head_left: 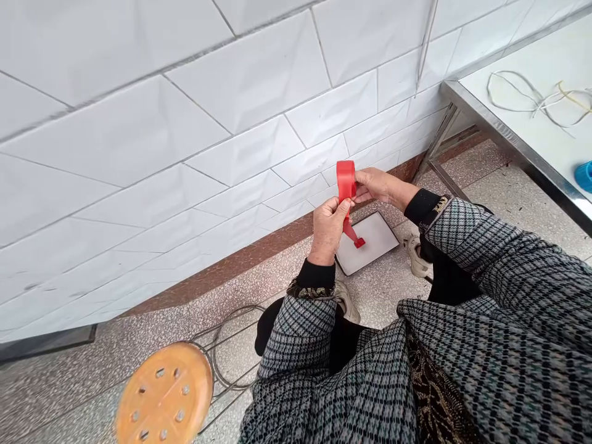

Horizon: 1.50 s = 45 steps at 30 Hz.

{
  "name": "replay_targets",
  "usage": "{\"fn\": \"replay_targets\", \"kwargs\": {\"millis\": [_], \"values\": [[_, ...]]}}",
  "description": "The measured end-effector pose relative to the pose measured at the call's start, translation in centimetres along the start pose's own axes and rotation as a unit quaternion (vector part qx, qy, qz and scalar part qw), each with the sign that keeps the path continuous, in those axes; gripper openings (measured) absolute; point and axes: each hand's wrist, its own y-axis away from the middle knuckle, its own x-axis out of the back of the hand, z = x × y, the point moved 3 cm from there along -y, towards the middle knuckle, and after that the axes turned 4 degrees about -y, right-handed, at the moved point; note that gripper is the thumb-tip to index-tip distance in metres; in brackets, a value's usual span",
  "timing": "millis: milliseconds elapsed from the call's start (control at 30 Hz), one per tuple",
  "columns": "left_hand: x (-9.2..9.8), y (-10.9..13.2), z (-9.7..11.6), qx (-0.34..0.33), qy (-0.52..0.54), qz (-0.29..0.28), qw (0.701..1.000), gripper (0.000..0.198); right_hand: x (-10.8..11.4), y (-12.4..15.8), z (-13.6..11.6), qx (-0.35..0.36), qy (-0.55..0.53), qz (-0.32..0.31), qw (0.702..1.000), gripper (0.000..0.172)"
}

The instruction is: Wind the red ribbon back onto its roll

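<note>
A roll of red ribbon (345,177) is held up in front of me, between my two hands. My left hand (327,229) pinches the ribbon below the roll, its thumb pressed on the band. From the right, my right hand (377,186) grips the roll's side, with the fingertips partly hidden behind it. A loose tail of ribbon hangs down past my left hand. Its lower end meets a small red bunch (359,243) over a white rectangular board (370,246) lying on the floor between my shoes.
White wall tiles (250,92) stand close ahead. On the right, a metal-edged table (513,139) carries loose white cord (539,102) and a blue round object (584,176). An orange round stool (164,394) with metal legs is at lower left on the speckled floor.
</note>
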Motion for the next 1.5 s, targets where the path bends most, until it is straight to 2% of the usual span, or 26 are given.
{"fn": "replay_targets", "kwargs": {"millis": [133,333,467,567,767,1100,1300,1400,1500], "values": [[-0.4,-0.1,-0.4,-0.018,-0.014,-0.007,1.0,0.036,0.1,0.0,0.2,-0.05,-0.079,-0.014,0.996,0.021],[-0.5,0.0,-0.5,-0.073,-0.013,0.061,0.995,0.02,-0.3,0.7,0.2,-0.095,-0.112,-0.073,0.986,0.025],[-0.5,0.5,0.2,-0.106,-0.044,0.055,0.992,0.042,-0.3,1.0,0.2,-0.105,-0.104,-0.101,0.984,0.026],[-0.4,0.6,0.4,-0.122,-0.057,0.038,0.99,0.044,-0.2,1.0,0.1,-0.111,-0.098,-0.119,0.982,0.026],[-0.3,0.1,0.0,-0.11,-0.062,0.028,0.992,0.05,0.1,1.1,0.0,-0.124,-0.079,-0.129,0.981,0.028],[0.2,0.0,0.2,-0.079,-0.05,0.009,0.996,0.047,-0.2,1.2,0.3,-0.123,-0.058,-0.15,0.979,0.032],[0.6,-0.1,0.2,-0.073,-0.006,-0.024,0.997,0.051,-0.4,1.6,-0.4,-0.095,0.01,-0.168,0.981,0.03],[0.8,-0.2,0.2,-0.069,0.013,-0.041,0.997,0.054,-0.1,1.8,-1.1,-0.04,0.057,-0.163,0.984,0.025],[1.1,-0.5,-0.1,-0.041,0.042,-0.073,0.996,0.06,0.3,2.0,-2.0,0.035,0.112,-0.139,0.983,0.027]]}}
